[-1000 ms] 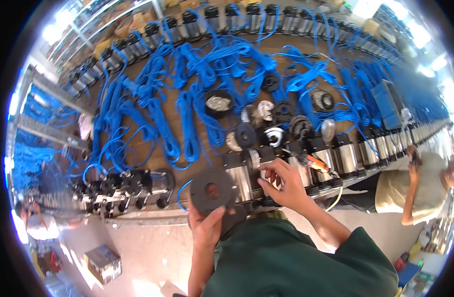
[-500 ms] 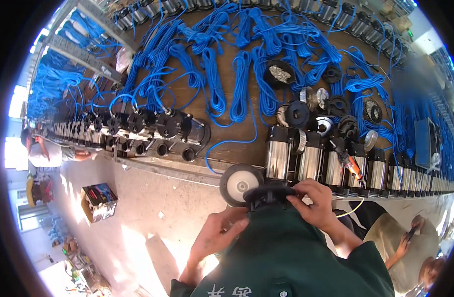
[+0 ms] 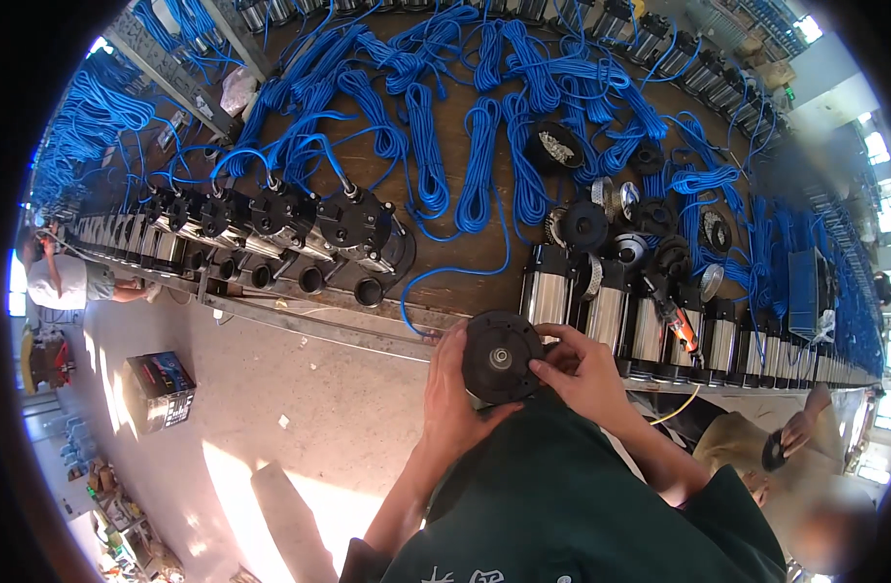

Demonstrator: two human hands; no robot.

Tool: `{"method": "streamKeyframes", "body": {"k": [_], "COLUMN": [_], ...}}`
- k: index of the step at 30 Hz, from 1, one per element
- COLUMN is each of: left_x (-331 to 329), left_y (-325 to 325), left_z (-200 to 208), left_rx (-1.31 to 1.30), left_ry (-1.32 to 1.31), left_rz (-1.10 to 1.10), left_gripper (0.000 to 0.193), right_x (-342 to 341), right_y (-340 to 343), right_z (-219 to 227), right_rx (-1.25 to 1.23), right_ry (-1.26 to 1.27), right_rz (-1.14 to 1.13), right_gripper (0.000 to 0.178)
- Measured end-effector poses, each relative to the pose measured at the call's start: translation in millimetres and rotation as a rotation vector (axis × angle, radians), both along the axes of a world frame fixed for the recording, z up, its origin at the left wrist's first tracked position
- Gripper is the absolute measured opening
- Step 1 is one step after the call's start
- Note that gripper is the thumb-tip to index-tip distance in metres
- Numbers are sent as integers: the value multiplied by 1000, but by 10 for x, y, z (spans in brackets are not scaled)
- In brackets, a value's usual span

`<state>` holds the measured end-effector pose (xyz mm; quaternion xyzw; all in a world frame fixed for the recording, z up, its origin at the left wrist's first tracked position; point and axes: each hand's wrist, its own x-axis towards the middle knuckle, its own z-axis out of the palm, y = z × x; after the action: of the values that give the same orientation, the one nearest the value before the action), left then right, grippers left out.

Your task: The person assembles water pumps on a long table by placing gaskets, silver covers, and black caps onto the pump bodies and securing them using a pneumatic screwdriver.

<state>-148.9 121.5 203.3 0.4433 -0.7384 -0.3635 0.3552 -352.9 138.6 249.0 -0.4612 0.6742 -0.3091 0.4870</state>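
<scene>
Just beyond the front of my dark green clothing is a black round cover (image 3: 486, 340) with a metal nut-like centre. My left hand (image 3: 452, 403) wraps its left edge, thumb at the near side. At the right rim, my right hand (image 3: 583, 381) grips it with thumb and fingers. Whatever lies under the cover is hidden. Close beyond it on the bench edge stands a silver motor cylinder (image 3: 548, 291) with a black top, first in a long row. An orange-and-black power tool (image 3: 681, 330) leans on that row.
Blue cable coils (image 3: 479, 165) spread over the brown bench (image 3: 455, 282). A black bowl (image 3: 552, 146) holds small metal parts. Black pumps (image 3: 353, 228) line the bench edge on the left. A cardboard box (image 3: 159, 391) sits on the floor. A co-worker's hand (image 3: 805, 428) holds a black disc at right.
The black cover, earlier tilted in my right hand beside a white disc in a black ring, now faces up where the white disc showed. My left hand has closed on it too.
</scene>
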Motion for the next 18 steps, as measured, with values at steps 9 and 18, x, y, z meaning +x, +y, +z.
{"method": "streamKeyframes", "body": {"k": [9,18], "left_x": [12,-63], "left_y": [-35,13], "left_z": [5,14], "left_rx": [-41,17], "left_ry": [1,38], "left_rz": [-16,25], "left_gripper": [107,102], "right_x": [-32,-83], "right_y": [-20,25], "right_z": [11,-77], "right_rx": [-162,-279], "right_ry": [286,299], "right_rz": [135,133], "right_gripper": [38,41]}}
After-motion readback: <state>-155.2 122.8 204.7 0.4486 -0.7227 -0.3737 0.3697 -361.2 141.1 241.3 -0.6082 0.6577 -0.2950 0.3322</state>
